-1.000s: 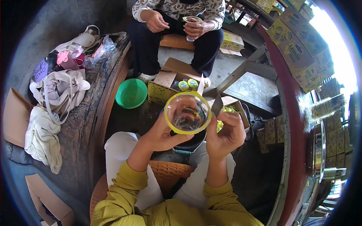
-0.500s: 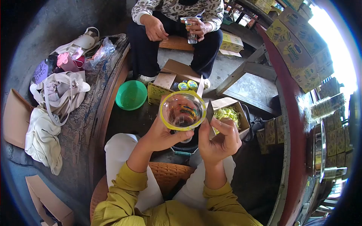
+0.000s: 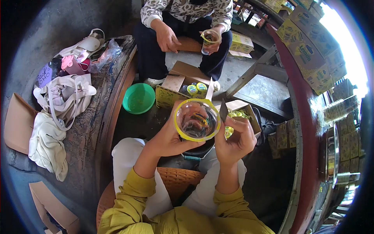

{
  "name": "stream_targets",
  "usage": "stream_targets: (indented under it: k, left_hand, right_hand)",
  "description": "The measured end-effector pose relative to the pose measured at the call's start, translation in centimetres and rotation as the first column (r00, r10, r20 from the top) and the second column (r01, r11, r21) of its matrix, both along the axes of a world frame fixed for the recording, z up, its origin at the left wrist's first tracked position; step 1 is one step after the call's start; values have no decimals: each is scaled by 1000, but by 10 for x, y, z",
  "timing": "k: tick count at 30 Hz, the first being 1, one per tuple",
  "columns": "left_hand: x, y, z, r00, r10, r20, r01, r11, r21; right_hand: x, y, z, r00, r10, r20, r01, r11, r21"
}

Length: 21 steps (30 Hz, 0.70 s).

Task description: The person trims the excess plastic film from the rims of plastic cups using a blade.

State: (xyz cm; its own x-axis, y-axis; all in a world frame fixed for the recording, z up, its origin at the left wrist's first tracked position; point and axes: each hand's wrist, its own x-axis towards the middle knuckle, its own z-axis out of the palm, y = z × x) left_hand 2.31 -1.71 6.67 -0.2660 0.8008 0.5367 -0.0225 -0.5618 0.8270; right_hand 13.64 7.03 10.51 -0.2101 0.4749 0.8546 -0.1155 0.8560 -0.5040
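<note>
My left hand (image 3: 168, 137) is wrapped round a clear plastic cup (image 3: 197, 119) with a yellow rim, its mouth tilted up toward me. Close against the rim's right side, my right hand (image 3: 236, 139) pinches a small dark blade (image 3: 223, 110) that points upward. Yellow-green trimmings (image 3: 238, 114) lie in an open cardboard box behind my right hand. Past the cup, another carton (image 3: 168, 95) holds several cups with printed lids (image 3: 197, 89). A black bucket with a teal handle (image 3: 191, 158) is partly hidden below my hands.
Opposite me sits a person whose hand holds another cup (image 3: 210, 38). A green basin (image 3: 138, 98) stands on the floor. Bags (image 3: 64, 93) lie on the bench at left. Lemon-printed cartons (image 3: 307, 50) and stacked cups (image 3: 339, 109) are at right.
The view has shifted slightly. The cup in my left hand has turned a little, with the blade still beside its rim. The other person's cup has tilted, showing its mouth.
</note>
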Motion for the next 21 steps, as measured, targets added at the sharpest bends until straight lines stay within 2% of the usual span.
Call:
stream_targets:
  k: [5,7,11,16,19,21]
  left_hand:
    - [-1,-2,3,999,6,40,-6,1000,-8]
    - [-1,-3,5,998,15,63,-14,1000,-2]
    - [-2,-4,5,999,26,29,-26,1000,-4]
    - [-3,-3,-1,1000,6,-10,-7,1000,-25]
    - [-2,-5,0,996,38,-85,-41,998,-37]
    - [-4,-6,-1,999,-6,-38,4,999,-49]
  right_hand:
    - [1,-1,-3,997,-4,-75,0,999,-49]
    - [1,-2,-4,999,-11,-44,11,1000,-6]
    - [-1,-6,-3,1000,-9,-6,9,1000,16]
    - [-3,-4,-4,996,-87,-14,87,994,71]
    - [-2,-3,-4,996,-86,-2,86,995,57]
    - [-1,-3,-4,998,-55,3,55,998,39]
